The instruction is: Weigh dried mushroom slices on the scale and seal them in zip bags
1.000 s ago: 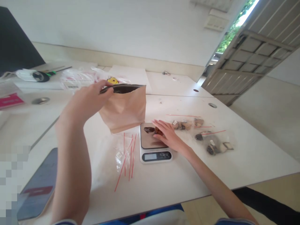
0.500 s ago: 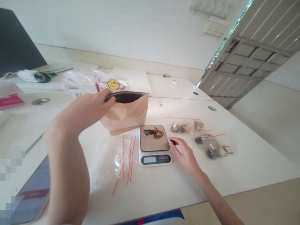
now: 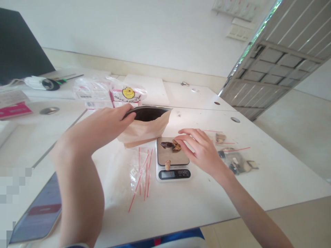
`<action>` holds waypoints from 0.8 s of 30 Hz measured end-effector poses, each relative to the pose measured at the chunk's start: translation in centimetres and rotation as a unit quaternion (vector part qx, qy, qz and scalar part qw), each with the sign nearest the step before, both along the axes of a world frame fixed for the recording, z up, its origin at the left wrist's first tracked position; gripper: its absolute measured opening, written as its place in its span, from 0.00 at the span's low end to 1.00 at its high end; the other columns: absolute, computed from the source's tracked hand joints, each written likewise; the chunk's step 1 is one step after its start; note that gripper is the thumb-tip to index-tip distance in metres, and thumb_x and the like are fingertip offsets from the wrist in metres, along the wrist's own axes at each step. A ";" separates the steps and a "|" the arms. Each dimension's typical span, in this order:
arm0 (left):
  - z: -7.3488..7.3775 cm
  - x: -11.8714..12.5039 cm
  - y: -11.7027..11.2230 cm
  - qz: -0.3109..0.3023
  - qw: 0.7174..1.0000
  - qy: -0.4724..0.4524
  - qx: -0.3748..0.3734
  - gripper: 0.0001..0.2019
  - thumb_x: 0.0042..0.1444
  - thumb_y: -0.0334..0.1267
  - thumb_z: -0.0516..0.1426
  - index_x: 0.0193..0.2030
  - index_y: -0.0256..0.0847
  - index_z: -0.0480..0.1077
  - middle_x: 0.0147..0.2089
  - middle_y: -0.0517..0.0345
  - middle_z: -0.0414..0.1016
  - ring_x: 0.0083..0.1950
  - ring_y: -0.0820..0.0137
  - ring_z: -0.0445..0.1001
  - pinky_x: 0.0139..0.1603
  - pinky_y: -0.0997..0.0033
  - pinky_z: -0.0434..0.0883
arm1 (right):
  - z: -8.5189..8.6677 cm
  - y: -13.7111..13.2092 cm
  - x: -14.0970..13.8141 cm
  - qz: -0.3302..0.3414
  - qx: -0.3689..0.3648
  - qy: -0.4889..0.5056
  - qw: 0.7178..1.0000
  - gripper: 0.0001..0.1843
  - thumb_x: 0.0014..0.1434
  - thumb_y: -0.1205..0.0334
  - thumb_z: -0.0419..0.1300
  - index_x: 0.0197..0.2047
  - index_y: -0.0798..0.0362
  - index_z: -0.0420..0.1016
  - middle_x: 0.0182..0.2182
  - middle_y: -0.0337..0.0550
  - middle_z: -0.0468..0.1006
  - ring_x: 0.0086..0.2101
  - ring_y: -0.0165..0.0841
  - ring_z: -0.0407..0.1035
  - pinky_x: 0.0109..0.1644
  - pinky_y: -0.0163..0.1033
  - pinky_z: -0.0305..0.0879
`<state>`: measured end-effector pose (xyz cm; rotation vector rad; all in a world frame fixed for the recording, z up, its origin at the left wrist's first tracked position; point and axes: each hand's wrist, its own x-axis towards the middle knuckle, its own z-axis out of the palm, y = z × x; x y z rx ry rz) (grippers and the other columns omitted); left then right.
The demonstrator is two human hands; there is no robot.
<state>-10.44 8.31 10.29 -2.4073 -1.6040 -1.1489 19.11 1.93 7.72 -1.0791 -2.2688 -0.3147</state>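
My left hand (image 3: pixel 121 117) grips the left rim of a brown paper bag (image 3: pixel 144 132), which stands with its mouth open and a dark inside. My right hand (image 3: pixel 199 146) is over the right side of a white digital kitchen scale (image 3: pixel 173 160), fingers curved and apart. Its fingertips are close to a crumpled brown dried piece (image 3: pixel 176 146) on the weighing plate; whether they touch it I cannot tell. Beside that lies a darker dried piece (image 3: pixel 167 145). A small tan piece (image 3: pixel 168 165) is at the plate's front edge, above the display, whose digits are unreadable.
Clear zip bags with red strips (image 3: pixel 139 175) lie left of the scale. Filled clear bags (image 3: pixel 238 162) are to its right, partly behind my hand. Behind the paper bag sits a plastic bag with a yellow smiley (image 3: pixel 128 93). A phone-like dark slab (image 3: pixel 38 210) is at lower left.
My right hand has moved up and left from beside the scale to over its plate. The dark piece it held no longer shows in its fingers. A tan piece now appears at the plate's front edge.
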 end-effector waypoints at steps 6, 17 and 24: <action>1.7 0.5 -1.3 -0.043 0.961 0.268 -0.058 0.19 0.61 0.39 0.42 0.54 0.41 0.66 0.52 0.46 0.70 0.52 0.53 0.72 0.49 0.52 0.68 | -1.9 -1.1 -1.4 0.118 -0.148 -0.035 0.981 0.08 0.65 0.65 0.54 0.42 0.55 0.74 0.37 0.47 0.75 0.39 0.35 0.71 0.45 0.40 0.70; 1.4 0.7 -1.3 -0.036 0.960 0.275 -0.035 0.20 0.60 0.33 0.39 0.48 0.39 0.69 0.48 0.46 0.71 0.49 0.53 0.73 0.50 0.50 0.67 | -9.7 -7.4 -1.3 0.065 -0.138 -0.059 0.987 0.06 0.61 0.72 0.57 0.40 0.55 0.72 0.38 0.46 0.75 0.38 0.36 0.72 0.42 0.40 0.72; 1.8 1.0 -1.3 -0.026 0.943 0.331 0.005 0.22 0.55 0.23 0.36 0.42 0.34 0.68 0.43 0.47 0.72 0.42 0.61 0.74 0.49 0.44 0.67 | -11.0 -11.6 -0.6 0.055 -0.166 0.044 0.984 0.07 0.66 0.63 0.52 0.41 0.54 0.71 0.34 0.44 0.75 0.34 0.32 0.70 0.39 0.37 0.69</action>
